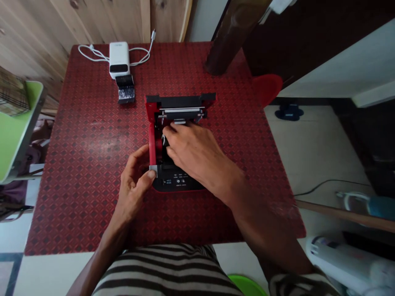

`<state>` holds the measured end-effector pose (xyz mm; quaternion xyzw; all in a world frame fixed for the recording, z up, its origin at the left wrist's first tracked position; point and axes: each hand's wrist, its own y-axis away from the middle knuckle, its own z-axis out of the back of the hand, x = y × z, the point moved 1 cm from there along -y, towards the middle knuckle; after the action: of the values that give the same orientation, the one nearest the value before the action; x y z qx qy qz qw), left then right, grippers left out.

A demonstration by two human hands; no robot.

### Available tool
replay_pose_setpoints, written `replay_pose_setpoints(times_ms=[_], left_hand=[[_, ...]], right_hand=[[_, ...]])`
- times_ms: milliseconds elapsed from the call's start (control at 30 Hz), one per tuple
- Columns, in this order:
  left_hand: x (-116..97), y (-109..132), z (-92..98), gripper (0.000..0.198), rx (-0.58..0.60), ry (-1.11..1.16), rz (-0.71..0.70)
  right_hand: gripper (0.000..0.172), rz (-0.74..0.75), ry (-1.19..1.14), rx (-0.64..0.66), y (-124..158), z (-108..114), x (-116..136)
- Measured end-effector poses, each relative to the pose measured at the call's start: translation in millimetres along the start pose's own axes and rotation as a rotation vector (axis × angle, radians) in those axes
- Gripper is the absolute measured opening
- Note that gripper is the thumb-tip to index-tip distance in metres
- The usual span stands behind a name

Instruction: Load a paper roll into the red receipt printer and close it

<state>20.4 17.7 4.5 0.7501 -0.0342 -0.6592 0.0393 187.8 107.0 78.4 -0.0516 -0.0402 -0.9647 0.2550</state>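
Note:
A red and black label printer (173, 186) sits on the table with its lid (179, 101) raised at the far side. A roller and a pale bar run across the inside of the lid. My left hand (132, 176) grips the printer's near left corner, thumb on a grey tab (153, 170) and fingers along the outer wall. My right hand (194, 148) reaches over the compartment from the right, its fingers bent down inside below the lid. Those fingertips are partly hidden, and I cannot make out what they hold. A white curved mark shows beside them.
A white power bank (119, 57) with a looped white cable (145, 57) lies at the back left of the red patterned table (92, 185). A small dark piece with a scratched pale patch (126, 93) lies against it. A brown post (224, 41) stands at the back right.

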Motion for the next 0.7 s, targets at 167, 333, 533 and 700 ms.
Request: replay_pose_setpoints(times_ms=[167,333,533,700], left_hand=[[4.1,0.0,1.9,0.055,0.001,-0.013,-0.023],[5.9,-0.4,2.7,0.057,0.003,-0.005,-0.038],[3.3,-1.1,1.2,0.055,-0.004,-0.025,-0.044],[2.9,0.8,2.0,0.057,-0.001,0.007,0.002]], right_hand=[[0.028,-0.012,-0.022,-0.004,8.0,6.0,-1.0],[0.029,-0.050,0.036,0.043,6.5,10.6,3.5],[0.023,0.014,0.009,-0.130,15.7,2.7,3.7],[0.014,0.048,-0.187,-0.380,50.4,16.7,-10.5]])
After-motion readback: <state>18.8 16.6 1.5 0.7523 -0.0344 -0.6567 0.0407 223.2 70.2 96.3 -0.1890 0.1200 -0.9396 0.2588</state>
